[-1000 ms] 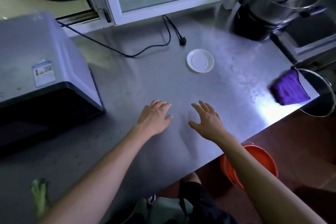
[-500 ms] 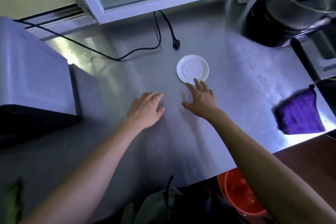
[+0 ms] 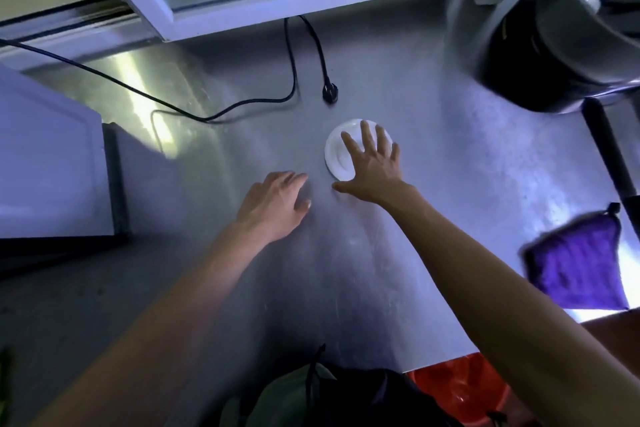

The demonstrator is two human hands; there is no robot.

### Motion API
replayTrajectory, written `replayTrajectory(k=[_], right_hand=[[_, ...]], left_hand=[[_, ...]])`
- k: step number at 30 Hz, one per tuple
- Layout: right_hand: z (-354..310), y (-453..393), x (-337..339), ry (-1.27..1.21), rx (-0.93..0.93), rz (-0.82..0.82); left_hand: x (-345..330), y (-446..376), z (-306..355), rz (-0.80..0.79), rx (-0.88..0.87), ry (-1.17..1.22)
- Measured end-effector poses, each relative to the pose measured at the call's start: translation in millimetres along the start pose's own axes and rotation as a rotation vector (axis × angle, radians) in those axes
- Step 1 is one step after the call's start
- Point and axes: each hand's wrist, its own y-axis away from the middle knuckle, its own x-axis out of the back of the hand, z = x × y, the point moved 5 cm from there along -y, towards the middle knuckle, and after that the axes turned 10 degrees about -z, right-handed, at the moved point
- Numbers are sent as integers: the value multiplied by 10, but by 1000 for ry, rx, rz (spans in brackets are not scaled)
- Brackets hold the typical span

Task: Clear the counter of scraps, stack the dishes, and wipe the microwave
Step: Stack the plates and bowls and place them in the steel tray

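A small white saucer [image 3: 336, 152] lies on the steel counter [image 3: 433, 204], just in front of a black plug. My right hand [image 3: 372, 166] is spread flat over the saucer with fingers apart, covering its right half. My left hand [image 3: 275, 206] rests palm down on the counter just left of it, fingers loosely apart, holding nothing. The grey microwave [image 3: 48, 170] stands at the left edge. A purple cloth [image 3: 578, 267] lies at the counter's right edge. A green scrap [image 3: 4, 388] shows faintly at the bottom left.
A black cord and plug [image 3: 329, 94] trail across the counter's back below a white window frame [image 3: 242, 7]. A large steel pot on a dark burner [image 3: 554, 38] fills the back right. An orange bucket [image 3: 457, 388] sits on the floor below the front edge.
My right hand has reached forward from the counter's middle onto the saucer. My left hand has followed a little way forward. The view has shifted closer to the counter.
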Motion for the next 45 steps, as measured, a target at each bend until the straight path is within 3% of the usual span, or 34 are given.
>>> replayTrajectory(k=[9,20,32,45], right_hand=[[-25,-311,76,69,30,-84],[-603,9,-72,75,131,24],[-2058,870,-525,211,379,52],[-3730,2308,-1523,442,598,-5]], left_hand=[[9,-132,-107,-2,27,86],[-59,432,-424,41,105,137],[-711,1822,-1227,117,325,309],[-1943,4015,-2047,251,520,476]])
